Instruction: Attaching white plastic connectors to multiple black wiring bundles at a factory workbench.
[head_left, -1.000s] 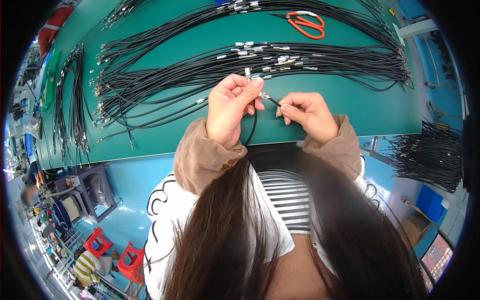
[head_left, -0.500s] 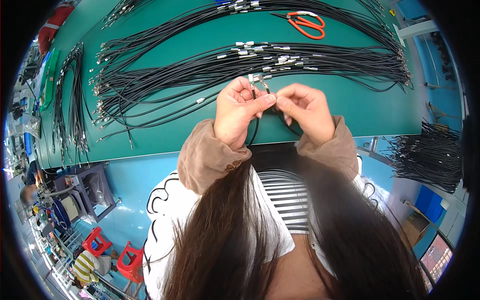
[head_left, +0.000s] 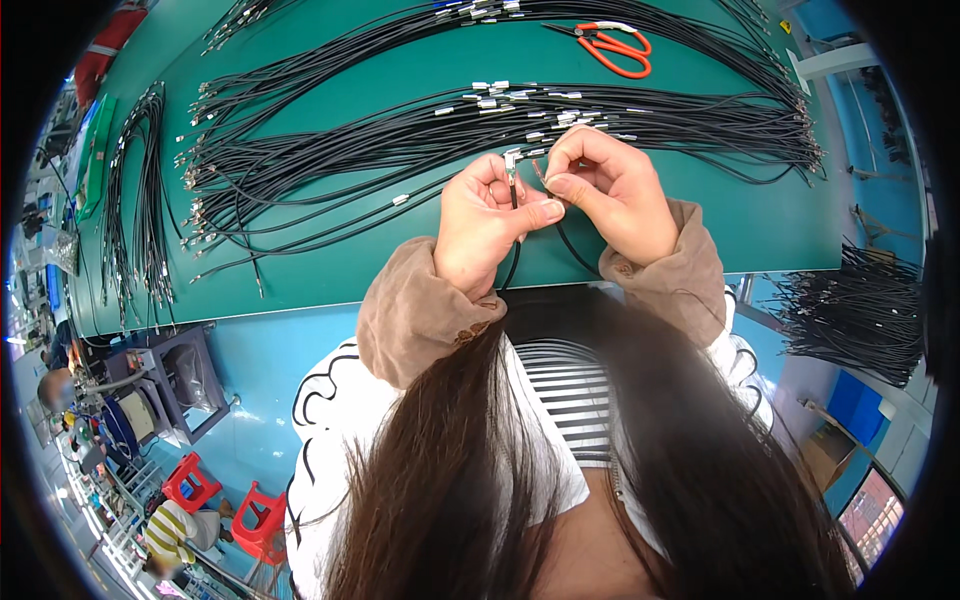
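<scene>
My left hand [head_left: 487,218] is closed round a black cable [head_left: 516,262], whose metal terminal end [head_left: 512,165] sticks up past my fingers. At its right, my right hand [head_left: 613,190] pinches another black cable end [head_left: 539,174] between thumb and fingers; a thin, coppery tip shows there. A black length [head_left: 575,248] hangs below my hands in a loop toward the table edge. Just beyond my fingers, a long bundle of black cables [head_left: 400,140] with white sleeves at its middle lies across the green table [head_left: 330,290].
Red-handled cutters [head_left: 615,50] lie at the back right. A second cable bundle [head_left: 340,60] stretches along the far side, and a shorter one [head_left: 135,200] lies at the left. Many cables [head_left: 850,315] are heaped off the right edge. Red stools [head_left: 260,520] stand at lower left.
My right hand has shifted up and slightly right, taking its cable end apart from the one in my left hand. The left hand has moved slightly right.
</scene>
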